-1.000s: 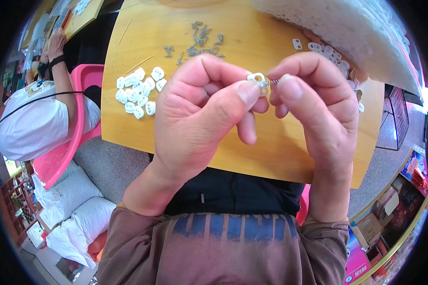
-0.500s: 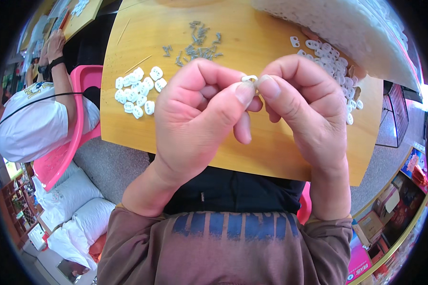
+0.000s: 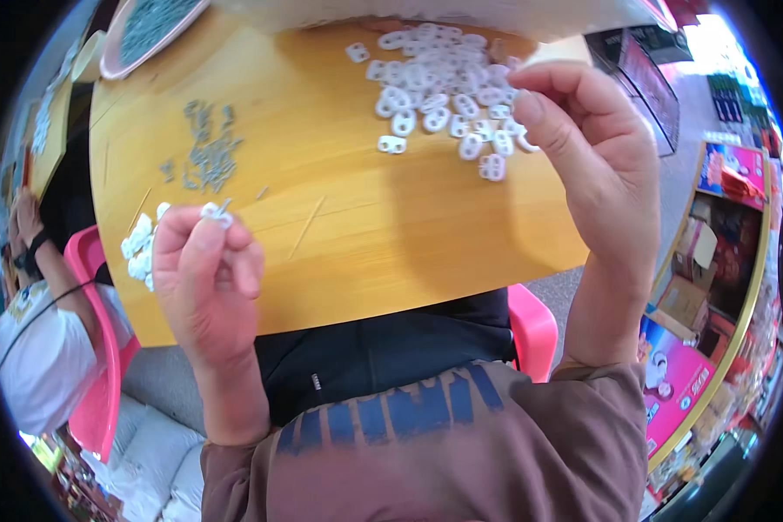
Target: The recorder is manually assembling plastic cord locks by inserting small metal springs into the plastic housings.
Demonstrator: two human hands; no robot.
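Observation:
My left hand is at the left of the table, its thumb and fingers closed on a small white plastic piece with a thin grey screw poking out of it. Behind and left of that hand, partly covered by it, lies a group of white pieces. Farther back is a loose heap of small grey screws. My right hand hangs at the right edge of a spread pile of white two-holed plastic pieces. Its thumb and index tips are slightly apart, with nothing visible between them.
Thin wooden sticks lie on the yellow table. A pink-rimmed basin of screws stands back left; a clear plastic bag lies at the far edge. At left, another person sits on a pink chair.
My hands have parted. The left moved leftward with the white piece; the right let go and moved to the white pile. The view has shifted, with the table appearing farther left.

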